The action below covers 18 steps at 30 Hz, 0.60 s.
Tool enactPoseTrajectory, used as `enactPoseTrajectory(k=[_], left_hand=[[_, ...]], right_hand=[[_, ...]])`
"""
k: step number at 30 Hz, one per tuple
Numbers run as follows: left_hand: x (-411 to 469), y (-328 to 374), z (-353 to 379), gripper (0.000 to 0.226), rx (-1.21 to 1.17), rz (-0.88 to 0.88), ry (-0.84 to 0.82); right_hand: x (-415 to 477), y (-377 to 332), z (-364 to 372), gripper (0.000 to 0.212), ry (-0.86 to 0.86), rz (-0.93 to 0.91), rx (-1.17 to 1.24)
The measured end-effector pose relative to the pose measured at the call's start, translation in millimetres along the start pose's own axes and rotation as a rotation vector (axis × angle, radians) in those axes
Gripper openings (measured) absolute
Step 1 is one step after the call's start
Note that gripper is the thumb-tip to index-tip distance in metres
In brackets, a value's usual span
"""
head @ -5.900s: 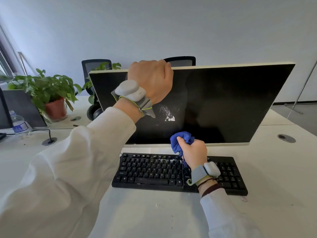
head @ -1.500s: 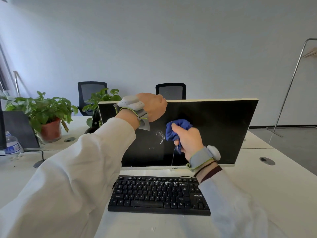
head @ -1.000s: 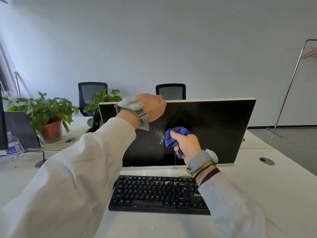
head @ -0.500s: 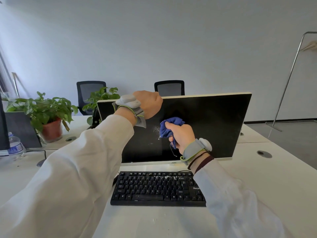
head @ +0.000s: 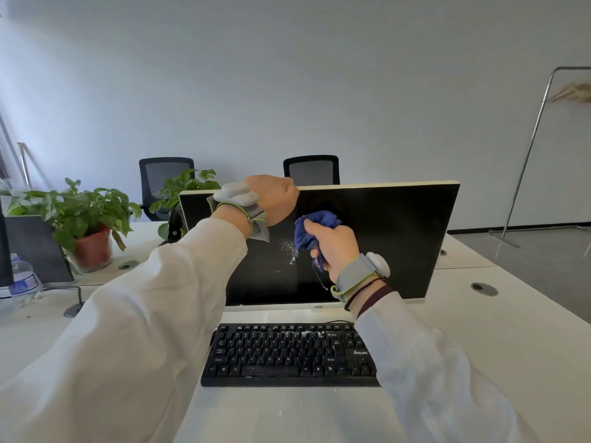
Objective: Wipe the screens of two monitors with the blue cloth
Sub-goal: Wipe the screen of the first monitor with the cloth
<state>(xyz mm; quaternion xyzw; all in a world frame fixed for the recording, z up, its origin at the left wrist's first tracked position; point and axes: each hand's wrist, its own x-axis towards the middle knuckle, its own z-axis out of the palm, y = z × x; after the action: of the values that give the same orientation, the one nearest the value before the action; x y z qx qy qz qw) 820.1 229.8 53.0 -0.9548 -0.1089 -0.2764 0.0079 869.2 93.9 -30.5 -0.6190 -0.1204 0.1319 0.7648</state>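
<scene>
Nearest, both white sleeves are reaching forward over the black keyboard [head: 289, 354], which is lying on the white table [head: 499, 340]. The right hand [head: 332, 247] is clenching its fingers [head: 315, 230] around the bunched blue cloth [head: 311, 230], pressing it to the dark screen of the monitor [head: 383, 238] beside a patch of white specks. The left hand [head: 271, 196] is gripping the monitor's top edge, its fingers curling out of sight behind. At the far left, potted plants [head: 80, 215] are standing; two chairs [head: 311, 169] are half hidden behind the monitor, before a plain grey wall.
</scene>
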Motion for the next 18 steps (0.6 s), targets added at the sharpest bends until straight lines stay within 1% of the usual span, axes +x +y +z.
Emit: enactPoseTrajectory(k=[4,9,11,13,16,18], left_hand=[[-2,-3,-3,0.033,0.001,-0.007,-0.019],[-4,1,-8,0.026,0.011,0.014,-0.015],[-5,4,-10,0.024,0.032,0.023,-0.026],[-3,4,-13,0.025,0.046,0.038,-0.057],[-2,6,-16,0.025,0.082,0.093,-0.100],[-2,3,-17,0.020,0.088,0.079,-0.143]], right_hand=[[-5,9,1,0.030,-0.017,0.049,0.009],[-3,-47,7,0.024,0.020,-0.055,0.047],[0,-57,9,0.027,0.040,-0.080,0.005],[3,-52,7,0.033,0.074,-0.080,-0.051],[12,-45,9,0.043,0.148,-0.045,-0.091],[15,-45,16,0.049,0.176,-0.005,-0.122]])
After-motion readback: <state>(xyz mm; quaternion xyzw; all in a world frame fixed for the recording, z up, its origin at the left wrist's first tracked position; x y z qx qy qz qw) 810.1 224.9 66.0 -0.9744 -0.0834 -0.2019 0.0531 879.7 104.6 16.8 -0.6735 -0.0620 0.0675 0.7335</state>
